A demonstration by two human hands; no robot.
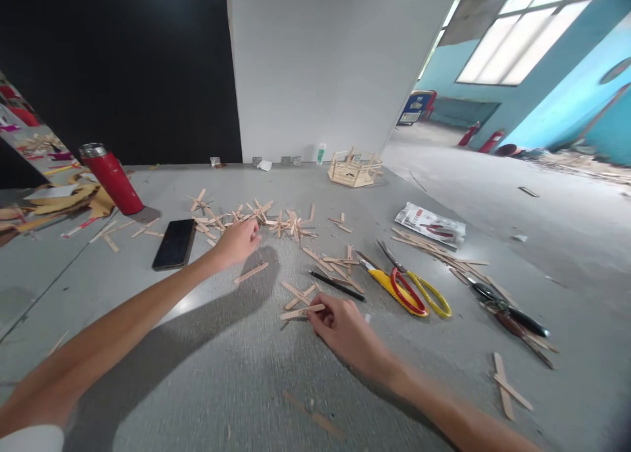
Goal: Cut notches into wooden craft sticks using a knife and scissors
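My right hand [348, 330] pinches a wooden craft stick [303, 313] between thumb and fingers, low over the grey table. Just behind it, several craft sticks [298, 294] lie crossed. Farther off, my left hand [239, 243] reaches to the near edge of a heap of short craft sticks [256, 212]. Its fingers are curled, and whatever they hold, if anything, is hidden. One loose stick [251, 272] lies between the two hands. A black pen [336, 285] rests beyond my right hand, close to more scattered sticks [340, 261].
A phone [174, 244] and a red bottle [112, 179] stand left. Scissors [417, 281] lie over a yellow-handled cutter [394, 291]. Pliers [513, 314], a white packet [430, 225] and long sticks are at right. A stick-built frame [355, 169] sits near the upright panel [320, 64].
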